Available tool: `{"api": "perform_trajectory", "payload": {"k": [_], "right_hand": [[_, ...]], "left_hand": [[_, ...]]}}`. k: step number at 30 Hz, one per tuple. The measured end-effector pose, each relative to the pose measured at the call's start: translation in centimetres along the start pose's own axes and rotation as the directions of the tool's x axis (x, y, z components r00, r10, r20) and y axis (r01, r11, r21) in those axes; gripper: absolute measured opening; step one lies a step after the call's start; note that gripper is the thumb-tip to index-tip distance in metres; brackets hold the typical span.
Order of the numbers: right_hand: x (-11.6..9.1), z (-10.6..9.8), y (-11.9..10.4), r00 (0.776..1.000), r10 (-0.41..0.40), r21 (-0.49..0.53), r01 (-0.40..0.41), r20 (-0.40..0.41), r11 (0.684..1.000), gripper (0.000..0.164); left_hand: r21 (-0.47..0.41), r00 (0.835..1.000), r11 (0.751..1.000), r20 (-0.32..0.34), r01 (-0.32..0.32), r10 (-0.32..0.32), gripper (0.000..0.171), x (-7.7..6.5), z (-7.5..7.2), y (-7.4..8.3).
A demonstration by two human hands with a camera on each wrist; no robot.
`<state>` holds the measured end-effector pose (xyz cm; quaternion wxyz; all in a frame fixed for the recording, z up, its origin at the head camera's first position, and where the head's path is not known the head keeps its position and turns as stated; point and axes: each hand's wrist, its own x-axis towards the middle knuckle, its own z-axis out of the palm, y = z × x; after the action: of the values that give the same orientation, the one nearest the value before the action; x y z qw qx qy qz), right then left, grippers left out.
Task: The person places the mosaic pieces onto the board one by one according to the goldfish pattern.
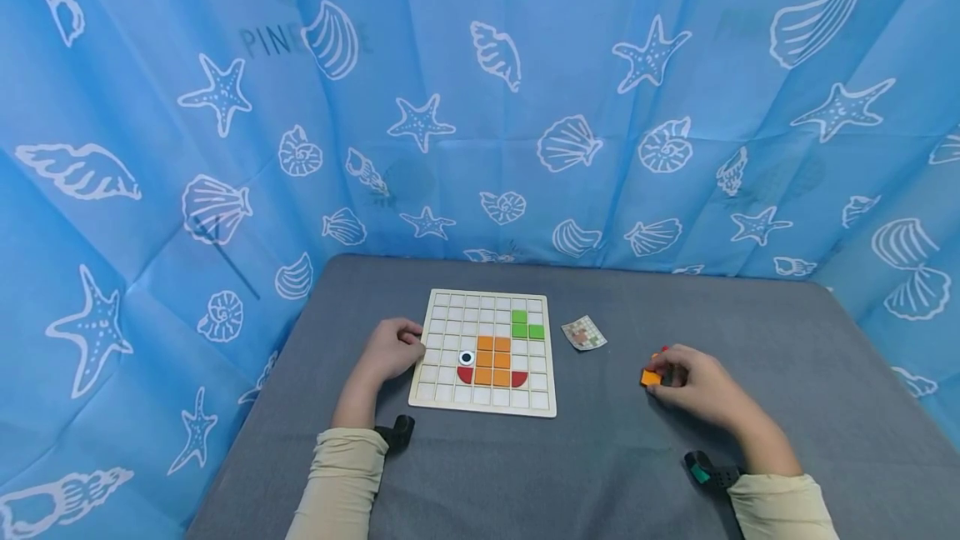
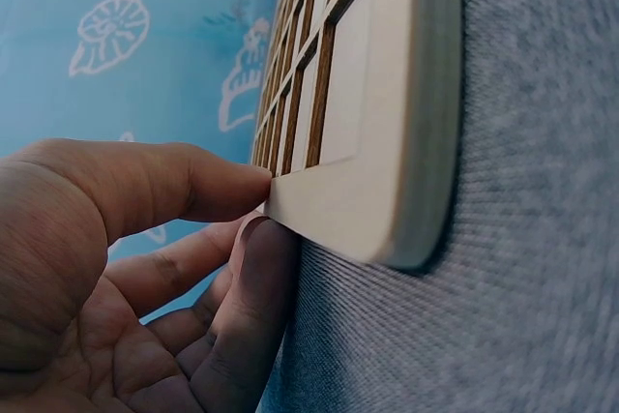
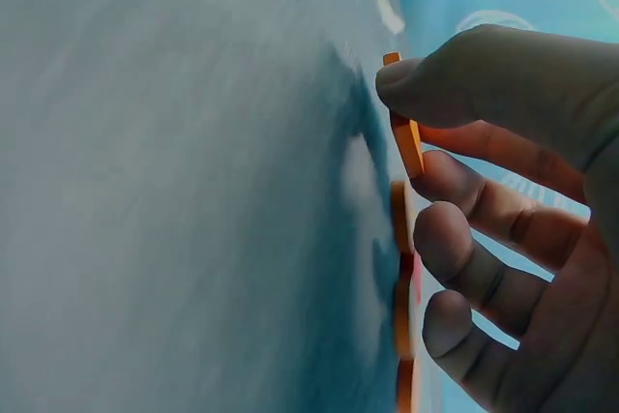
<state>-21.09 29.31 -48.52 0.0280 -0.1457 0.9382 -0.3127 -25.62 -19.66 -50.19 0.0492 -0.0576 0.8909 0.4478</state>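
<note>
My right hand pinches an orange square tile between thumb and fingers, just above the table. Beside those fingers, more orange tiles and a bit of red lie on the cloth, mostly hidden by the hand in the head view. On the left, my left hand holds the left edge of a pale wooden grid board, thumb at the rim and a finger against the side. Several orange tiles form a block on the board, with a red rounded piece at each lower side and an eye piece at left.
Three green tiles sit in the board's upper right cells. A small card with a printed grid picture lies between the board and my right hand. Grey cloth covers the table. Behind it hangs a blue curtain with shells and starfish.
</note>
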Motion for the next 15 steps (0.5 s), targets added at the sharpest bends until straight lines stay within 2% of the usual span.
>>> {"api": "perform_trajectory", "payload": {"k": [6,12,15], "right_hand": [[2.5,0.6,-1.9,0.998,-0.064,0.021,0.064,0.007,0.998,0.022],[6.4,2.3,-5.3,0.991,-0.129,0.055,0.127,0.026,0.99,0.024],[8.4,3.7,-7.4,0.982,-0.186,0.073,0.183,0.039,0.98,0.023]], "left_hand": [[0.003,1.0,1.0,0.0,0.006,-0.006,0.029,0.2,0.0,0.0],[0.002,1.0,1.0,0.002,0.008,-0.008,0.029,0.2,0.1,-0.1],[-0.001,1.0,1.0,0.002,0.005,-0.005,0.029,0.1,0.0,-0.1]]}}
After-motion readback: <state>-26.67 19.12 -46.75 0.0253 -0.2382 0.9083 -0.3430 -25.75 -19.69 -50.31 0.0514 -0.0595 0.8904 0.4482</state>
